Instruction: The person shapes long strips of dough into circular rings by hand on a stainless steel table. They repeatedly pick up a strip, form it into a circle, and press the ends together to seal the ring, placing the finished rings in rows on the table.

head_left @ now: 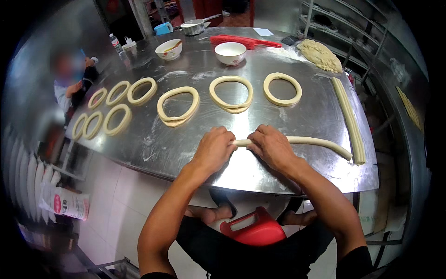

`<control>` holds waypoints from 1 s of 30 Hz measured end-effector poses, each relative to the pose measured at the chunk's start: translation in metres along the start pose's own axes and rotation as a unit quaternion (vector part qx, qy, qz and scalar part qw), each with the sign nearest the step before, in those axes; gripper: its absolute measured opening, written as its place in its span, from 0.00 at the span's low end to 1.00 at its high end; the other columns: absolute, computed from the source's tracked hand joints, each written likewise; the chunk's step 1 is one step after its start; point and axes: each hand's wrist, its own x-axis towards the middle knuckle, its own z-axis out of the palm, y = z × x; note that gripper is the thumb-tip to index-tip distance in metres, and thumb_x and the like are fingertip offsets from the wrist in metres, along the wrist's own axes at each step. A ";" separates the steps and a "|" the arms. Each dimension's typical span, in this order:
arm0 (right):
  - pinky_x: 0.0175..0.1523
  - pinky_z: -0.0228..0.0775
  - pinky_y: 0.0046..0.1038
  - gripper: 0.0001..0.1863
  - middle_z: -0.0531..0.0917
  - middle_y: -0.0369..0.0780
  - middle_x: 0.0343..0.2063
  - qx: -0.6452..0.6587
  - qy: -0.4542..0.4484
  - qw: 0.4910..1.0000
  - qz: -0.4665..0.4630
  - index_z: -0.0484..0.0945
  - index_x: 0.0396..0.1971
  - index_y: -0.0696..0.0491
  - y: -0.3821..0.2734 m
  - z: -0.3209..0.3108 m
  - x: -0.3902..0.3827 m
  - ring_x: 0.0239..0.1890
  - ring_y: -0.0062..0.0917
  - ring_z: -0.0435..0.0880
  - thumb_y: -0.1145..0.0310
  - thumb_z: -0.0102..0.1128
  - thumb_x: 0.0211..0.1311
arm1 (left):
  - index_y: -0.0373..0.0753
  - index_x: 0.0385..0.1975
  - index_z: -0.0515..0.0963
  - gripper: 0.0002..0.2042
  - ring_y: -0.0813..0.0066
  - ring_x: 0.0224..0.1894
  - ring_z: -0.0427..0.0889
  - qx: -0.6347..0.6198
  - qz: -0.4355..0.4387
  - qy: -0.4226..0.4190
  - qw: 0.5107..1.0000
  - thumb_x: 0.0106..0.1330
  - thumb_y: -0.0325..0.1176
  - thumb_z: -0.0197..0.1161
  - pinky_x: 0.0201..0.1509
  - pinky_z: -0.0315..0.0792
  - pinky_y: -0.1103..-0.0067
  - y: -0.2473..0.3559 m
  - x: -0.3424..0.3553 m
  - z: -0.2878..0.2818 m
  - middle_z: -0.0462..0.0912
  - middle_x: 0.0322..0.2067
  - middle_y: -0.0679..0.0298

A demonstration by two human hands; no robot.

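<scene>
A long rope of pale dough (pixel 318 141) lies on the steel table near its front edge. My left hand (pixel 216 146) is closed on the rope's left end. Just to the right, my right hand (pixel 271 145) grips the same rope, and a short stretch shows between the two. The free part curves away to the right. Beyond my hands sit three dough rings, a left one (pixel 179 106), a middle one (pixel 231 94) and a smooth right one (pixel 282 89); the first two show an overlapped seam at the near side. Several straight dough strips (pixel 347 118) lie together on the right.
Several more dough rings (pixel 117 119) lie at the table's left. Behind stand two white bowls, one (pixel 231 53) beside a red brush (pixel 245 42), and a metal pan (pixel 193 28). A dough mass (pixel 320 55) rests back right. A person (pixel 69 79) is at the far left.
</scene>
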 end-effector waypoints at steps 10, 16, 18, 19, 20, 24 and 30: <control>0.54 0.76 0.41 0.12 0.81 0.43 0.40 0.001 0.032 0.999 -0.034 0.84 0.37 0.55 0.039 -0.014 -0.024 0.47 0.40 0.81 0.61 0.68 0.67 | 0.38 0.45 0.88 0.12 0.50 0.46 0.81 0.015 0.061 -0.010 0.998 0.64 0.32 0.75 0.49 0.76 0.61 0.017 0.014 0.007 0.83 0.40 0.55; 0.54 0.75 0.40 0.10 0.82 0.40 0.40 -0.011 0.079 0.997 0.011 0.85 0.40 0.53 0.097 -0.042 -0.076 0.46 0.37 0.81 0.63 0.69 0.66 | 0.37 0.45 0.88 0.15 0.51 0.47 0.82 0.038 0.097 0.013 0.995 0.63 0.39 0.77 0.50 0.76 0.61 0.063 0.028 0.020 0.84 0.42 0.55; 0.54 0.75 0.39 0.10 0.82 0.40 0.40 -0.017 0.079 0.997 0.015 0.86 0.40 0.53 0.105 -0.051 -0.084 0.46 0.37 0.81 0.64 0.70 0.65 | 0.37 0.44 0.87 0.16 0.50 0.47 0.82 0.055 0.135 0.011 0.989 0.63 0.41 0.78 0.50 0.76 0.62 0.083 0.044 0.041 0.85 0.43 0.55; 0.54 0.76 0.39 0.10 0.82 0.40 0.41 -0.021 0.076 0.997 0.024 0.86 0.40 0.53 0.108 -0.055 -0.090 0.46 0.36 0.81 0.64 0.70 0.65 | 0.37 0.42 0.88 0.14 0.51 0.47 0.83 0.056 0.139 0.012 0.989 0.62 0.38 0.78 0.51 0.76 0.63 0.092 0.050 0.052 0.85 0.42 0.55; 0.54 0.76 0.39 0.10 0.82 0.40 0.41 -0.024 0.071 0.997 0.030 0.86 0.40 0.53 0.111 -0.060 -0.093 0.46 0.36 0.81 0.64 0.70 0.65 | 0.37 0.42 0.88 0.14 0.52 0.47 0.83 0.060 0.131 0.006 0.990 0.62 0.38 0.78 0.50 0.77 0.63 0.093 0.054 0.055 0.85 0.41 0.56; 0.55 0.76 0.37 0.10 0.83 0.39 0.42 -0.028 0.069 0.996 0.058 0.86 0.40 0.54 0.131 -0.080 -0.113 0.47 0.35 0.82 0.64 0.69 0.66 | 0.37 0.43 0.88 0.12 0.53 0.44 0.84 0.051 0.115 0.005 0.992 0.62 0.33 0.78 0.47 0.78 0.62 0.097 0.062 0.069 0.86 0.40 0.56; 0.56 0.77 0.37 0.10 0.83 0.40 0.43 -0.033 0.058 0.992 0.109 0.86 0.42 0.55 0.148 -0.101 -0.140 0.49 0.35 0.82 0.65 0.68 0.68 | 0.37 0.45 0.89 0.13 0.54 0.45 0.84 0.035 0.150 0.013 0.988 0.62 0.32 0.78 0.48 0.79 0.64 0.124 0.075 0.087 0.86 0.42 0.57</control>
